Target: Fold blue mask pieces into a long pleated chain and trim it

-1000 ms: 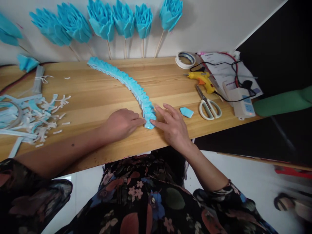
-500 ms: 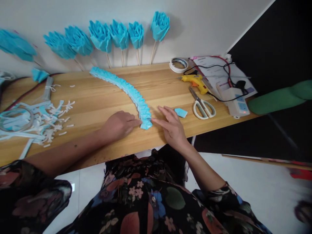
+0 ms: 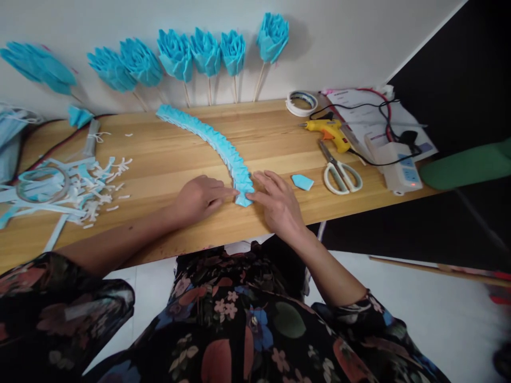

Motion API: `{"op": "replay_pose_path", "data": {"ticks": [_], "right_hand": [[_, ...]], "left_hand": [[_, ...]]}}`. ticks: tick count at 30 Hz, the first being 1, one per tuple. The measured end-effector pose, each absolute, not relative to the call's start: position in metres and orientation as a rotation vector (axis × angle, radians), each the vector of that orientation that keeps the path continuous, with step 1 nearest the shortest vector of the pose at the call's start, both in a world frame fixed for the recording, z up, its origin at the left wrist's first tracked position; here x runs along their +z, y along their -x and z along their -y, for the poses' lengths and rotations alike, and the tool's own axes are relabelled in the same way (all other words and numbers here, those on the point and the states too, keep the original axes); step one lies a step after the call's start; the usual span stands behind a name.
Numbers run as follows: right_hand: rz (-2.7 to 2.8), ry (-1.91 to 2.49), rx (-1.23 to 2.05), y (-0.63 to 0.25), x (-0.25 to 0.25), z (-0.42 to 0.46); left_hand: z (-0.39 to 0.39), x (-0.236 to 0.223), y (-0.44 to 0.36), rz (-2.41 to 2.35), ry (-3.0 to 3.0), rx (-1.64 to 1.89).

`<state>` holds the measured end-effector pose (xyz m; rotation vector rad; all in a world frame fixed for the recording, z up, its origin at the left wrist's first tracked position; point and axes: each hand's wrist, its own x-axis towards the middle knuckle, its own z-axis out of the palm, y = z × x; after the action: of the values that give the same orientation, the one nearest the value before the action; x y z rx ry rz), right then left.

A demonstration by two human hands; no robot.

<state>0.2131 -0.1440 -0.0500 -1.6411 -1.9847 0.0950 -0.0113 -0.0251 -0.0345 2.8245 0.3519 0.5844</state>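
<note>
A long curved strip of overlapping folded light-blue pieces point(image 3: 223, 149) lies on the wooden table. Its near end sits between my two hands. From the left, my left hand point(image 3: 198, 199) touches that end with an outstretched index finger, its other fingers partly bent. On the other side, my right hand point(image 3: 279, 205) has its fingers spread, with the thumb at the strip's edge and the other fingers just over the table. Neither hand is wrapped round the strip. To the right of my right hand lies one loose blue five-sided piece point(image 3: 302, 182).
Several blue flowers on sticks point(image 3: 205, 53) lean against the wall. White-handled scissors point(image 3: 342, 178), a yellow glue gun point(image 3: 328, 132), a tape roll point(image 3: 301, 103) and a power strip point(image 3: 401, 167) lie at right. White and blue scraps point(image 3: 75, 194) cover the left side.
The whole view has shifted slightly, so the scene appears a little further right. Both hands stay at the strip's near end, and the right fingers sit slightly closer to it.
</note>
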Motion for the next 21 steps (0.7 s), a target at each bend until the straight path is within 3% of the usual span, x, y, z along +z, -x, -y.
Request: {"op": "replay_pose_path", "data": {"ticks": [10, 21], "right_hand": [[1.894, 1.626, 0.153, -0.214, -0.046, 0.150], [1.838, 1.569, -0.011, -0.212, -0.041, 0.158]], "left_hand": [[0.026, -0.040, 0.008, -0.400, -2.943, 0.453], [0.023, -0.040, 0.014, -0.314, -2.871, 0.588]]}}
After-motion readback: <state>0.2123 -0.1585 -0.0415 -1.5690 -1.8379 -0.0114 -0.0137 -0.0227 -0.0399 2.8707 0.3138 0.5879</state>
